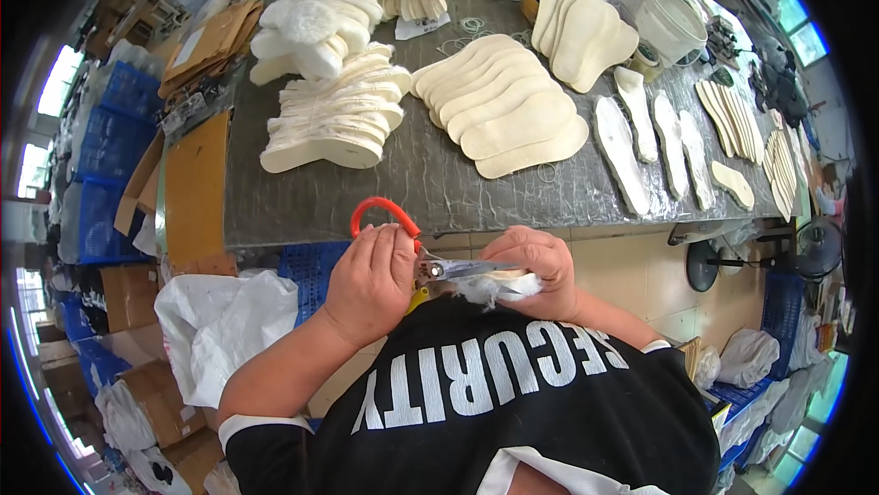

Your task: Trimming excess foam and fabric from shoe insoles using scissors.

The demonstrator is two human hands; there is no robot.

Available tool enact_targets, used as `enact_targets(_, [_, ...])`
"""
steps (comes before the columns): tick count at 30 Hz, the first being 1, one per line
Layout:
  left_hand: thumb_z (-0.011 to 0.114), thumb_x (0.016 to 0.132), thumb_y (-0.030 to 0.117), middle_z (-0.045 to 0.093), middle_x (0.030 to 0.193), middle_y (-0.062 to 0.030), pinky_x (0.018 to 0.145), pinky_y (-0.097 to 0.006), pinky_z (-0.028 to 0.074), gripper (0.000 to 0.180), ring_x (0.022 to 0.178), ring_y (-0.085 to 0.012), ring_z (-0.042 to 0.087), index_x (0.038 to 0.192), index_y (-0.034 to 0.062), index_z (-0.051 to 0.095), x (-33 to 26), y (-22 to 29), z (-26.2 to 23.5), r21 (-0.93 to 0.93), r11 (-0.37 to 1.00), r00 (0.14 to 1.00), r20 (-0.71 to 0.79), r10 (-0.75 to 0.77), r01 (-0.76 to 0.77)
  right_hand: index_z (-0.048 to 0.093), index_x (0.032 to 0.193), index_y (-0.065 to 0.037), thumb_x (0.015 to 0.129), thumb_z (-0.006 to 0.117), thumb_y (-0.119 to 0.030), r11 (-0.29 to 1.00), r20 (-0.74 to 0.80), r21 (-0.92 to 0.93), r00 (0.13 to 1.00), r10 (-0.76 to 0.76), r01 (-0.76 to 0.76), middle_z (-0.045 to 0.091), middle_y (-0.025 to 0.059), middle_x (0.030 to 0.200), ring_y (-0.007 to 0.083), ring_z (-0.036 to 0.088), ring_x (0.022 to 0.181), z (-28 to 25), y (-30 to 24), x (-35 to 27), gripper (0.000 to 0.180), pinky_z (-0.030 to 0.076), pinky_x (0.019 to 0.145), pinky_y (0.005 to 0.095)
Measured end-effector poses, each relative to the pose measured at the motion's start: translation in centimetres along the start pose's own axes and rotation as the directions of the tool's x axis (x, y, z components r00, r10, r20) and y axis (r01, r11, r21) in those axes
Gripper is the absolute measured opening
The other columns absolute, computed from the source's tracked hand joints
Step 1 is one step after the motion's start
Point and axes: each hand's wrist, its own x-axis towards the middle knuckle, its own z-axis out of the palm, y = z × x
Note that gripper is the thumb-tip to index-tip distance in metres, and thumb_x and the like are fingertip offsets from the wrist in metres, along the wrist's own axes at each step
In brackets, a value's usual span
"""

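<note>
My left hand [371, 277] is closed around a pair of scissors [386, 206] with red handles, one loop sticking up above the fingers. Their metal blades point right, toward my other hand. Closed on a small fleecy white insole [499, 288], my right hand [540, 261] sits just beyond the blade tips. The blades lie along the insole's fluffy upper edge; whether they are cutting fibres cannot be made out. Both hands are in front of my chest, short of the table's near edge. Part of the insole is hidden by my right fingers.
On the dark table [403, 193] lie a fanned row of cream insoles [504, 110], a stack of fleecy insoles [334, 119] and several single insoles [623, 152] to the right. A white bucket [671, 23] stands at the back right. A white sack [224, 321] sits lower left.
</note>
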Motion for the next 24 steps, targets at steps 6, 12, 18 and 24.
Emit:
enact_targets(6, [0.058, 0.082, 0.007, 0.061, 0.092, -0.0202, 0.079, -0.040, 0.054, 0.024, 0.083, -0.0325, 0.062, 0.100, -0.0096, 0.055, -0.3, 1.4, 0.1, -0.095, 0.995, 0.998, 0.064, -0.024, 0.030, 0.063, 0.092, -0.004, 0.065, 0.078, -0.007, 1.000, 0.039, -0.004, 0.999, -0.021, 0.021, 0.067, 0.0116, 0.091, 0.0254, 0.064, 0.076, -1.6, -0.5, -0.8, 0.030, 0.049, 0.066, 0.0332])
enact_targets(12, [0.058, 0.082, 0.007, 0.061, 0.094, -0.0206, 0.080, -0.041, 0.054, 0.026, 0.085, -0.0327, 0.062, 0.102, -0.0091, 0.054, 0.6, 2.7, 0.0, -0.043, 0.999, 1.000, 0.028, -0.008, 0.010, 0.062, 0.091, -0.004, 0.063, 0.079, -0.009, 1.000, 0.062, -0.006, 0.998, 0.000, 0.001, 0.067, 0.0104, 0.089, 0.0272, 0.064, 0.076, -2.3, -1.1, -1.1, 0.033, 0.050, 0.066, 0.0349])
enact_targets(18, [0.059, 0.082, 0.008, 0.061, 0.094, -0.0198, 0.078, -0.040, 0.054, 0.026, 0.083, -0.0318, 0.061, 0.102, -0.0084, 0.054, 0.4, 3.4, 0.1, 0.021, 1.000, 1.000, 0.002, -0.009, 0.009, 0.062, 0.089, -0.003, 0.061, 0.078, -0.003, 0.999, 0.099, -0.020, 0.995, 0.027, -0.026, 0.066, 0.0106, 0.086, 0.0279, 0.065, 0.076, -2.9, -1.7, -1.2, 0.033, 0.050, 0.066, 0.0344])
enact_targets(24, [0.061, 0.080, 0.010, 0.061, 0.092, -0.0174, 0.070, -0.036, 0.053, 0.028, 0.083, -0.0296, 0.061, 0.101, -0.0074, 0.054, -0.5, 3.8, 0.0, -0.043, 0.997, 0.995, 0.080, -0.053, 0.056, 0.062, 0.089, -0.003, 0.060, 0.077, 0.000, 0.999, 0.103, 0.016, 0.994, 0.038, -0.040, 0.066, 0.0108, 0.085, 0.0283, 0.065, 0.077, -3.1, -1.8, -1.1, 0.033, 0.051, 0.066, 0.0349])
